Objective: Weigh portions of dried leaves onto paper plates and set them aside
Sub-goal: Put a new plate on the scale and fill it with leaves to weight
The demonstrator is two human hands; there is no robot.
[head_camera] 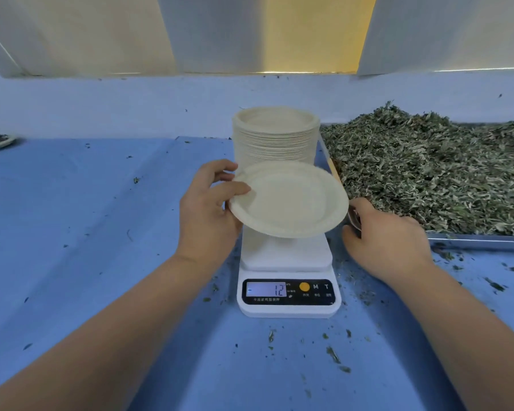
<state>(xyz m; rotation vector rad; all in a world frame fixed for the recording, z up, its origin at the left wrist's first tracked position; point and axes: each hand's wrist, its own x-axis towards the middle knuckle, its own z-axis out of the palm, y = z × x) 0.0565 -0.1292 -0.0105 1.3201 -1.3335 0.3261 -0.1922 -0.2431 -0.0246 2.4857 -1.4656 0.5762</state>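
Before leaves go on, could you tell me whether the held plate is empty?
Empty: the plate, held tilted by the left hand, shows a bare surface with nothing on it.

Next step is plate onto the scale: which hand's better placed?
Left. The left hand already pinches the empty paper plate by its rim, tilted just above the scale platform. The right hand sits at the near edge of the leaf tray, off the plate.
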